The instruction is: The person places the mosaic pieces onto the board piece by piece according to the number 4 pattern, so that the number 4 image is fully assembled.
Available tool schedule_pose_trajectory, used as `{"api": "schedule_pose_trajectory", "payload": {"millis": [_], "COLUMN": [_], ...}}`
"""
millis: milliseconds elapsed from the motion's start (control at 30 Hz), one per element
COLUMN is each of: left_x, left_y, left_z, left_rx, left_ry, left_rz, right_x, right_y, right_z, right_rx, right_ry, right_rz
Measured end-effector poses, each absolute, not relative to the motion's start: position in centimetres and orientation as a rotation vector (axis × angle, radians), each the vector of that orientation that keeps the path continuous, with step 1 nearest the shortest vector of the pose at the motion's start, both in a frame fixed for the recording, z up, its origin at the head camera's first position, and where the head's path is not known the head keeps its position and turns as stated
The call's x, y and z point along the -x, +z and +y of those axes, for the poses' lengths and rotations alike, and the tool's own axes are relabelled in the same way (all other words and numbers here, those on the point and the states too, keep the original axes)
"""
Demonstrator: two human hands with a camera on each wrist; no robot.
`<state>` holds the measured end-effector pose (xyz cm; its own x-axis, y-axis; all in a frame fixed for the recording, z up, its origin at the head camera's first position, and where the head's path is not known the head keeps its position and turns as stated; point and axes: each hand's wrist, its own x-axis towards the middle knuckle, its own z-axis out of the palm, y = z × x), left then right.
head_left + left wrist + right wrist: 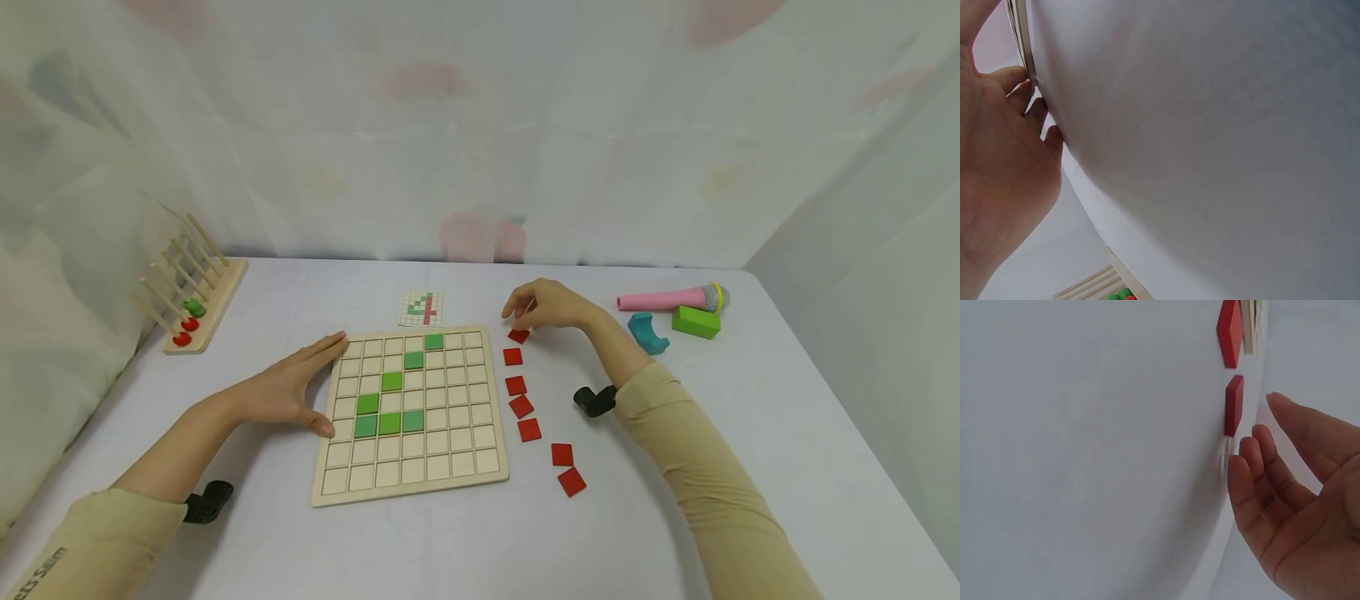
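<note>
A wooden grid board (450, 467) lies on the table with several green tiles (392, 382) set in its squares, forming a slanted line and a short row. My left hand (288, 387) rests against the board's left edge, thumb and fingers spread apart; its fingertips reach the board's edge in the left wrist view too. Over the farthest red tile (518, 336) of a loose column hovers my right hand (551, 304). In the right wrist view, that hand's fingers are loosely bent with nothing between them, close to a red tile (1234, 406).
Other red tiles (529, 430) lie right of the board. Behind it is a small pattern card (422, 308) with a green and red "4". A peg stand (217, 304) with beads stands at left. At right lie a pink toy microphone (663, 299), a green block (696, 322) and a teal curved block (647, 333).
</note>
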<state>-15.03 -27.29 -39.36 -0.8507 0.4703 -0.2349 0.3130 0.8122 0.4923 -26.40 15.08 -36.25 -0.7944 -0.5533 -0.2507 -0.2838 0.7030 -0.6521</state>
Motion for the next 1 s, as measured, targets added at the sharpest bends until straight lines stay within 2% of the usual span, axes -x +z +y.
{"api": "schedule_pose_trajectory", "payload": {"millis": [1000], "left_x": [15.0], "left_y": [-39.3], "left_z": [-27.3], "left_rx": [-0.601], "left_ry": [0.627], "left_rz": [2.653], "right_x": [27.2], "right_y": [-38.2], "right_z": [16.8], "right_rx": [0.733], "right_ry": [-0.877], "right_rz": [2.360]}}
